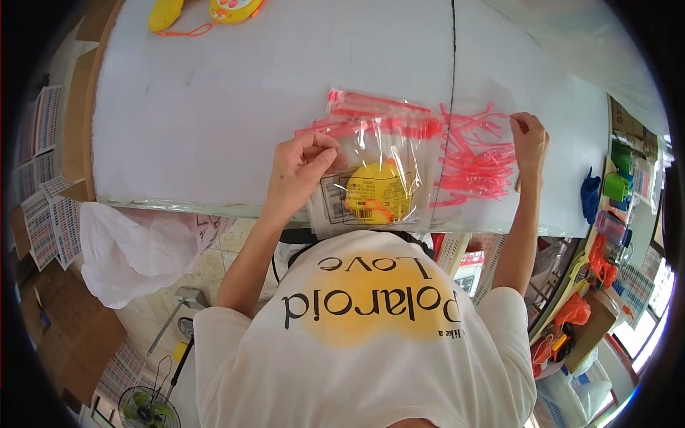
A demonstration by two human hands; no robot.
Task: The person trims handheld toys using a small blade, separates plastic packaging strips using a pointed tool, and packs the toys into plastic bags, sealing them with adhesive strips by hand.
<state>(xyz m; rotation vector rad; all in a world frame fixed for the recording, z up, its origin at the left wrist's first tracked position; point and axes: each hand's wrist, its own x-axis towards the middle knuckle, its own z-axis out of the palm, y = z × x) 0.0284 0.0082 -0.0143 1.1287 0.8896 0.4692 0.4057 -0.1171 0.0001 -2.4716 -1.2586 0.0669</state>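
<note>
Clear bag w/ pink top band [422, 158]: lies flat at the near edge of the table [250, 85], its lower end by the wearer's shirt [371, 299]. Inside, low down, a round yellow item [378, 184] w/ an orange cord; black print shows on the film.

L hand [305, 171]: thumb & fingers gripping the bag's upper L side. R hand [529, 135]: thumb & fingertips closed together at the end of a pink strip, which, from my remote view, they seem to pinch; exact contact too small to confirm.

Handling, in my judgement: L grip best kept light but firm, so the slick film doesn't slide or crease; R hand should lift one strip by its free end, clear of the rest; item best kept low, away from the band.

Surroundings: pile of pink strips [477, 167] betw. bag & R hand, overlapping, so prone to snag. More pink-topped bags [382, 102] lie just beyond, partly covered; could drag along. Glare on the film hides detail from me. Far L: two yellow items [237, 10], well apart. Upper R: clear plastic sheeting [596, 43], off the work area. White plastic bag [135, 250] hangs below the table's L edge.
</note>
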